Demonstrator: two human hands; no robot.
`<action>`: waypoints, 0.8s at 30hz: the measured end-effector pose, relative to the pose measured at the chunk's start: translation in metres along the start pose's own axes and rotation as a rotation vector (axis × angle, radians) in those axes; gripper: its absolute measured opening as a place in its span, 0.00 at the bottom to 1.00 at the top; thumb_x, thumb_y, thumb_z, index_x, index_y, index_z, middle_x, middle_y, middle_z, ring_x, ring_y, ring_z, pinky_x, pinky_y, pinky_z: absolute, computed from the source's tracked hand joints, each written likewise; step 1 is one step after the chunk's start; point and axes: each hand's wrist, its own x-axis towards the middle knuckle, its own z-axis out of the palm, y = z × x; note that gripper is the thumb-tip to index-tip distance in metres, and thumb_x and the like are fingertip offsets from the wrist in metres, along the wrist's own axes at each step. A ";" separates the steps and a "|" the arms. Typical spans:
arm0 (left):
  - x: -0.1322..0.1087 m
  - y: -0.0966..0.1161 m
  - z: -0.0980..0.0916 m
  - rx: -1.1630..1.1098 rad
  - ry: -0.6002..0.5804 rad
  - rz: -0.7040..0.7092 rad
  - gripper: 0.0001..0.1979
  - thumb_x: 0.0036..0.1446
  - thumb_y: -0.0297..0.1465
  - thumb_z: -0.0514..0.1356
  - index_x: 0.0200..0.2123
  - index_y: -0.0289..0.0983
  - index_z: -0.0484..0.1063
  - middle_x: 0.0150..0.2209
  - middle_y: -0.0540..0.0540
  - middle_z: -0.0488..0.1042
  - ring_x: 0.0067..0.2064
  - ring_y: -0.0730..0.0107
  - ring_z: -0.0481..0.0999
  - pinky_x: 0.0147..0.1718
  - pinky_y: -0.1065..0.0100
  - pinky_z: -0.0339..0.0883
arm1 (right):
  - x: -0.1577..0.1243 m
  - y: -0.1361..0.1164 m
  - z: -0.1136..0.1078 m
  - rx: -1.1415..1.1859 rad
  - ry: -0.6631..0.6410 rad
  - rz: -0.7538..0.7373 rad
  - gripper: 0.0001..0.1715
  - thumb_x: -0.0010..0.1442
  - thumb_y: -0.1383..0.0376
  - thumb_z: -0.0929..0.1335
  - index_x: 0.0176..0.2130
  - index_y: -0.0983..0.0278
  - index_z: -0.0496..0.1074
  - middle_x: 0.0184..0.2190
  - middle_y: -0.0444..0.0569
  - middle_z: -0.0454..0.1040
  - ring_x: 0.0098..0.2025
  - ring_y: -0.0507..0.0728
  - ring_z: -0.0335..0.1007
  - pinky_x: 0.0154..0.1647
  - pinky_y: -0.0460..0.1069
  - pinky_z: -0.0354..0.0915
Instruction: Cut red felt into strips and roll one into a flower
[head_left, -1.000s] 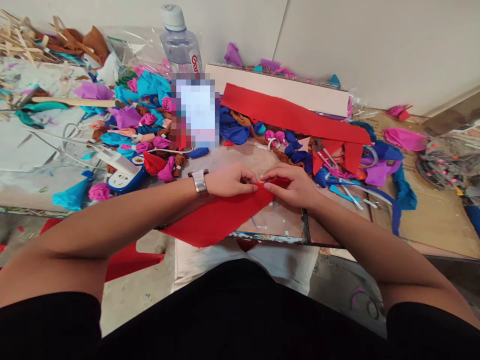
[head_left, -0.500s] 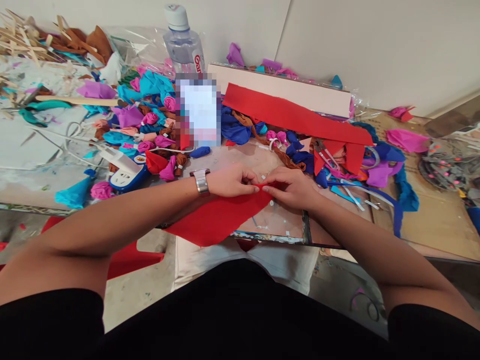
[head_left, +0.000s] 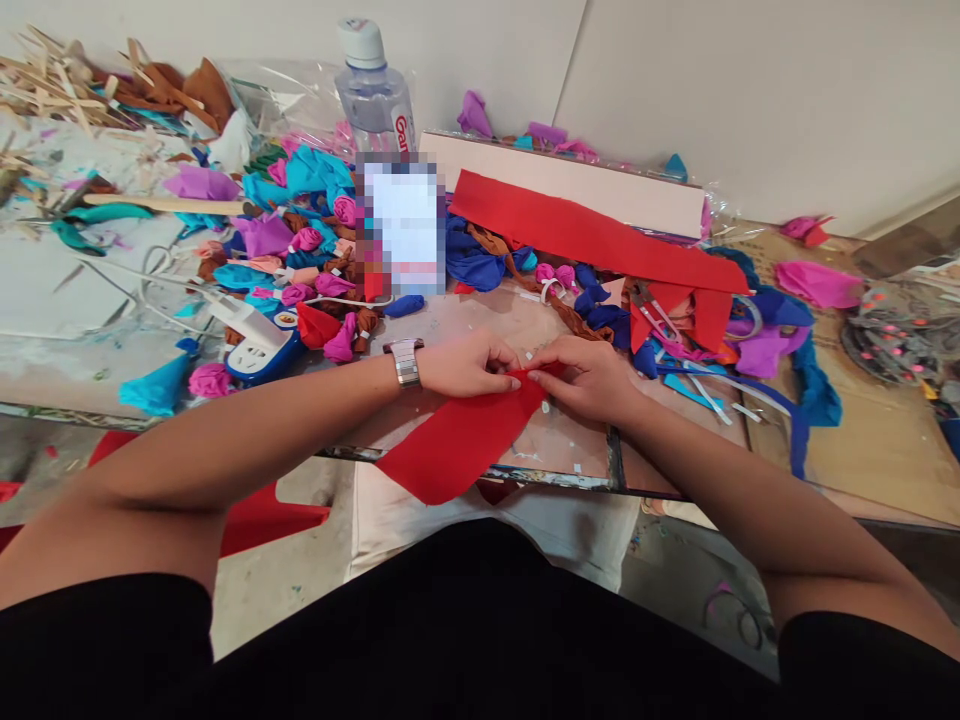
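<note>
In the head view, the left hand (head_left: 465,365) and right hand (head_left: 589,378) meet fingertip to fingertip, both pinching the upper corner of a red cloth (head_left: 457,445). The cloth lies on the table (head_left: 570,470) and droops over its near edge. A wristwatch (head_left: 406,362) sits on the left wrist. Behind the hands lie a long red strip (head_left: 600,235) and a water bottle (head_left: 373,85).

Single head-worn view, looking forward and down

The camera sits above and behind the left hand (head_left: 465,366) and right hand (head_left: 589,378), close over the desk (head_left: 870,440). A wall (head_left: 750,90) closes the view beyond the hands.
</note>
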 end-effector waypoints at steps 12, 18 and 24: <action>0.002 -0.001 -0.001 -0.029 -0.011 0.016 0.10 0.58 0.32 0.56 0.32 0.34 0.75 0.25 0.54 0.66 0.27 0.76 0.61 0.28 0.71 0.55 | 0.000 0.000 0.001 -0.017 0.027 -0.122 0.06 0.71 0.64 0.73 0.44 0.59 0.84 0.38 0.49 0.87 0.38 0.56 0.81 0.41 0.50 0.74; 0.002 -0.001 -0.002 -0.051 -0.016 0.030 0.09 0.58 0.32 0.57 0.33 0.34 0.75 0.26 0.53 0.68 0.28 0.75 0.63 0.29 0.70 0.56 | -0.001 0.000 0.002 -0.025 0.030 -0.121 0.05 0.71 0.63 0.73 0.44 0.59 0.83 0.39 0.49 0.87 0.40 0.56 0.82 0.43 0.50 0.75; 0.001 -0.003 -0.001 -0.063 -0.023 0.019 0.08 0.57 0.32 0.58 0.33 0.34 0.74 0.27 0.52 0.69 0.29 0.74 0.64 0.31 0.70 0.58 | -0.002 0.001 0.002 -0.057 0.006 -0.102 0.07 0.72 0.62 0.72 0.45 0.59 0.83 0.38 0.49 0.87 0.39 0.57 0.83 0.43 0.52 0.74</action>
